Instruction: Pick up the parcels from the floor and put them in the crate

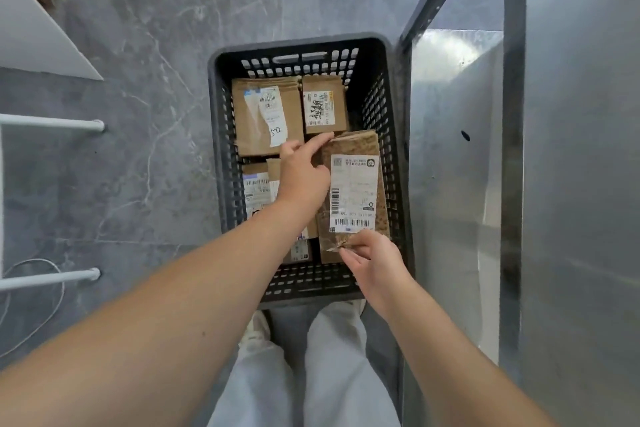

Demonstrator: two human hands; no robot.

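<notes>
A dark grey slatted crate (221,135) stands on the floor in front of me. Several brown cardboard parcels with white labels lie in it. The rightmost one is a long parcel (353,191) with a big barcode label, lying along the crate's right wall. My left hand (303,173) reaches into the crate, its straight fingers touching that parcel's far left edge. My right hand (375,262) pinches the parcel's crumpled near corner. Two parcels lie at the far end, a wider one (256,118) on the left and a smaller one (323,104) on the right. More parcels sit partly hidden under my left arm.
The floor (145,45) is grey marble tile. A metal shelf frame (512,149) and steel panels stand right of the crate. White rods (52,123) and a white cable (55,305) are at the left. My legs in light trousers (332,357) are below the crate.
</notes>
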